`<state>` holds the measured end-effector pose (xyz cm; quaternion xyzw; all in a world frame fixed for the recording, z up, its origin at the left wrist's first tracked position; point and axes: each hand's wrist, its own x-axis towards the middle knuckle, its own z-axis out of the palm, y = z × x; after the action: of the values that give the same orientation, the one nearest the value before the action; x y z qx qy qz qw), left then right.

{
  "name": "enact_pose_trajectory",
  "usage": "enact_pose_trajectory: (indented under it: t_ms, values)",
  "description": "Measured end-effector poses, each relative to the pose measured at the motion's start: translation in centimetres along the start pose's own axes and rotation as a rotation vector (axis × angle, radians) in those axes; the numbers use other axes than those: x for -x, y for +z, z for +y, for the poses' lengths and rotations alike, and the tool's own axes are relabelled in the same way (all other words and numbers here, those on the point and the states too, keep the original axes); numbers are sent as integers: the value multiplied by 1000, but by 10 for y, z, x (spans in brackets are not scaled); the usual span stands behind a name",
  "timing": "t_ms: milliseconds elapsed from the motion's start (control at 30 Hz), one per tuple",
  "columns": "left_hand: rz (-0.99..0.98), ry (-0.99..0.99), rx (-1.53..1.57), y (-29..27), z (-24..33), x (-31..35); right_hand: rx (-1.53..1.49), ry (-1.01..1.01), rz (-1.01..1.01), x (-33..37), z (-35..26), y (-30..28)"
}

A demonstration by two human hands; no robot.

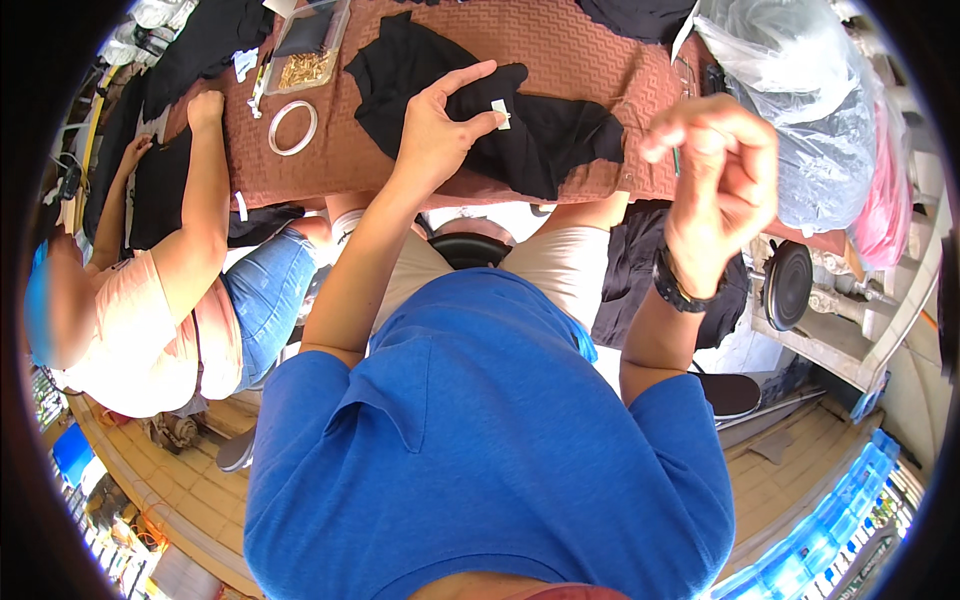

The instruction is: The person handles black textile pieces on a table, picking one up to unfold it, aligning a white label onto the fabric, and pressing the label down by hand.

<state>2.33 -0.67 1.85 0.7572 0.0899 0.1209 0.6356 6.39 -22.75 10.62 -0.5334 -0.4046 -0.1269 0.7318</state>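
A black garment (pixel 560 135) lies spread on the brown textured cloth of the table in front of me. My left hand (pixel 440 130) rests over it, thumb and forefinger stretched wide apart. The thumb's tip touches a small white label (pixel 501 112) on the black fabric. To the right of the garment my right hand (pixel 722 180) is raised, its fingers bent in together towards the thumb. Whatever is between those fingertips does not show. A thin green piece (pixel 676 160) appears just beside them, and I cannot tell whether it is held.
A clear box (pixel 303 70) of small gold pieces and a white ring (pixel 292 128) sit left of the garment. A big plastic bag (pixel 790 110) stands at the right. On my left another person (pixel 170 310) handles dark cloth (pixel 160 185).
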Motion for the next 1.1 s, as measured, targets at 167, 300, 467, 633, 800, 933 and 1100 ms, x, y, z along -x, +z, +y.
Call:
enact_pose_trajectory:
  t_ms: [167, 300, 467, 633, 800, 933, 1100]
  values:
    - [43, 43, -76, -1, -8, 0, -16, -40, 26, 0, -19, -11]
    - [56, 46, -137, -3, -13, -2, -8, -49, 29, -1, -37, -15]
    - [52, -15, -85, -6, -18, -2, -23, -83, -4, -2, -48, -24]
    - [27, -8, -3, -5, -9, 1, 211, 169, 103, 7, -47, -11]
    - [-77, -51, 214, -6, 13, 8, 375, 345, -166, 25, 28, 9]
    - [-96, -33, 296, -7, 17, 9, 483, 347, -185, 40, 56, 19]
    - [-113, -62, 368, -12, 16, 10, 504, 363, -196, 40, 57, 24]
